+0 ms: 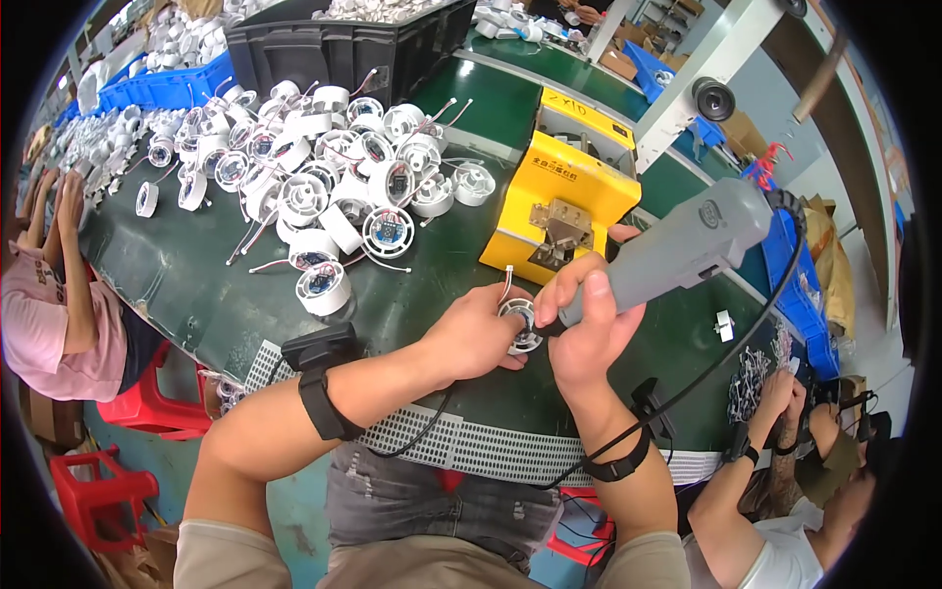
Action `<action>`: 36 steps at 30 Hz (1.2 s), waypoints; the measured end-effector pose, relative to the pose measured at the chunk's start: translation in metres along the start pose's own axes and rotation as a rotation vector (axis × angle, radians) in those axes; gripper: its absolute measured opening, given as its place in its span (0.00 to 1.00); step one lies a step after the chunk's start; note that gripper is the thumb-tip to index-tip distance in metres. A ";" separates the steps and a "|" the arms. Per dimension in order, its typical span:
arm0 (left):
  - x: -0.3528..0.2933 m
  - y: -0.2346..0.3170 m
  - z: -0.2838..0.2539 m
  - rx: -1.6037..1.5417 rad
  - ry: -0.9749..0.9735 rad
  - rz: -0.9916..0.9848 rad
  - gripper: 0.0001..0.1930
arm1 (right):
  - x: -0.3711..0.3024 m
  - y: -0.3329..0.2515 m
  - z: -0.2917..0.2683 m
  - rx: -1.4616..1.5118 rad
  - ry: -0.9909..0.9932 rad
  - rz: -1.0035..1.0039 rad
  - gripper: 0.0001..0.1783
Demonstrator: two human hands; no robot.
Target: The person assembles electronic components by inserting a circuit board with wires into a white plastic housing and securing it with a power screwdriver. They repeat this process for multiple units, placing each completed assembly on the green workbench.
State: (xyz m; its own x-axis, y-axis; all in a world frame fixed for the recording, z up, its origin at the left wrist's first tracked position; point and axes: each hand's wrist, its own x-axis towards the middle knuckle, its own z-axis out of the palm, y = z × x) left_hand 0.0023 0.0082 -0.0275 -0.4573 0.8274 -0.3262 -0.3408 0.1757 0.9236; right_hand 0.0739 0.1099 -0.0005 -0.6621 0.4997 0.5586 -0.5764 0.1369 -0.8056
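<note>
My left hand (pixel 478 332) is closed around a round white plastic housing (pixel 520 324) that has a circuit board and wires inside; a thin cable with a small connector rises from it. In my right hand (pixel 596 329) is a grey electric screwdriver (pixel 677 250), tilted, with its tip end pointing down at the housing. Whether the bit touches a screw is hidden by my fingers. Just beyond both hands stands a yellow box-shaped machine (pixel 564 187) with a metal fixture on its front. A large pile of similar white housings (pixel 304 196) lies to the left of it.
A black bin (pixel 343 49) and a blue crate (pixel 167 83) of white parts stand behind the pile. Black cable (pixel 726 344) runs from the screwdriver past my right forearm. People sit at the far left and lower right. A small white part (pixel 724 326) lies on the green table (pixel 422 280).
</note>
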 end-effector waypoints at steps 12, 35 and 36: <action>-0.021 0.036 -0.003 0.715 0.204 0.137 0.15 | -0.007 0.000 -0.029 0.019 -0.212 0.014 0.37; -0.042 0.035 -0.015 0.476 -0.244 0.189 0.04 | -0.006 -0.020 -0.240 -1.452 0.606 -0.294 0.17; -0.039 0.028 -0.017 0.432 -0.310 0.232 0.12 | -0.004 -0.023 -0.213 -1.359 0.541 -0.350 0.18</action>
State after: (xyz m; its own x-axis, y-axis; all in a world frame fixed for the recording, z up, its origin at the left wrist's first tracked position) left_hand -0.0029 -0.0282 0.0077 -0.1960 0.9764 -0.0911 0.1361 0.1191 0.9835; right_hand 0.1917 0.2873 -0.0266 -0.1621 0.4796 0.8624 0.4082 0.8283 -0.3838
